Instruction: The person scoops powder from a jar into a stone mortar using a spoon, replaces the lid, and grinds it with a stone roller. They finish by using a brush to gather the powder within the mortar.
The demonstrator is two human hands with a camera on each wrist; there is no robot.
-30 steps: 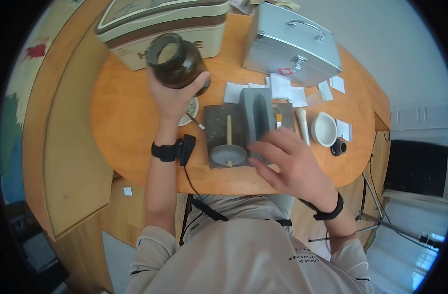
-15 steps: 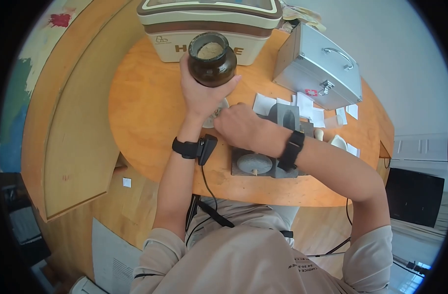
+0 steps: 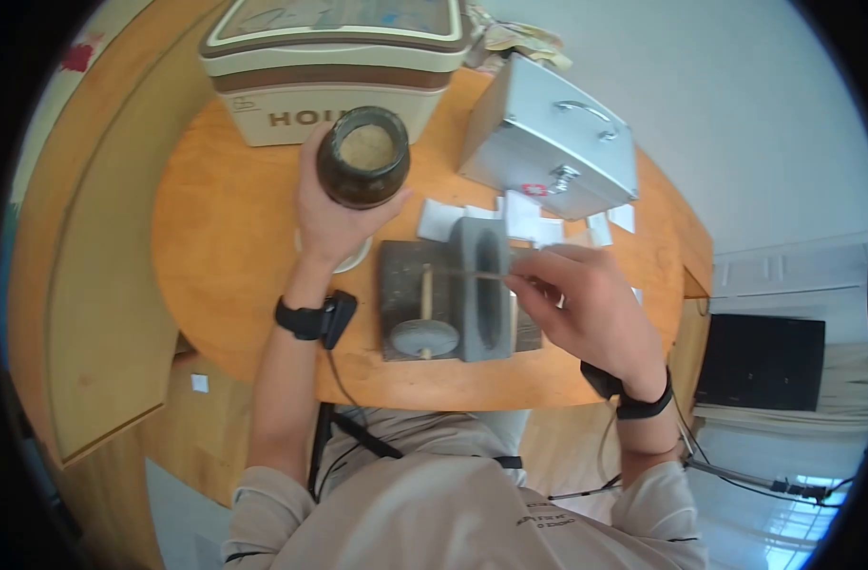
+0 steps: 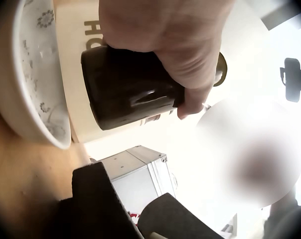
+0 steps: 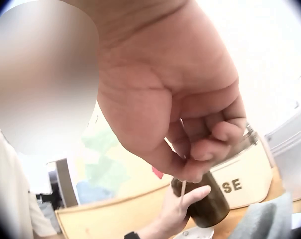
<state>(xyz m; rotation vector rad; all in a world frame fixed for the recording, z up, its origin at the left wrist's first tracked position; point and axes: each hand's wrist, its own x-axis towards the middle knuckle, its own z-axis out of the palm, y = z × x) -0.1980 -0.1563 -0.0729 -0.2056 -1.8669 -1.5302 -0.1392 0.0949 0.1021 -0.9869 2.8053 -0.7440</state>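
Note:
In the head view my left hand [image 3: 329, 218] grips a dark round jar [image 3: 358, 186] with pale powder [image 3: 367, 148] inside; the left wrist view shows the jar [image 4: 130, 89] from its side. My right hand [image 3: 600, 304] pinches a thin stick-like tool [image 3: 486, 275] between thumb and fingers, its far end blurred over the slab. Under the tool stands a grey boat-shaped trough [image 3: 470, 328] on a dark slab [image 3: 396, 275]. A grey disc [image 3: 424, 339] with a wooden rod [image 3: 426, 293] lies left of it. A white bowl [image 3: 358, 257] is partly hidden by my left hand.
A cream cooler box [image 3: 272, 100] stands at the back left, a silver case [image 3: 548, 142] at the back right. White paper pieces [image 3: 439, 220] lie before the case. The table's near edge [image 3: 434, 397] runs close to my body.
My right hand went left to the bowl, then came back right with the thin tool pinched. My left hand still grips the jar, whose mouth now faces up more than at first.

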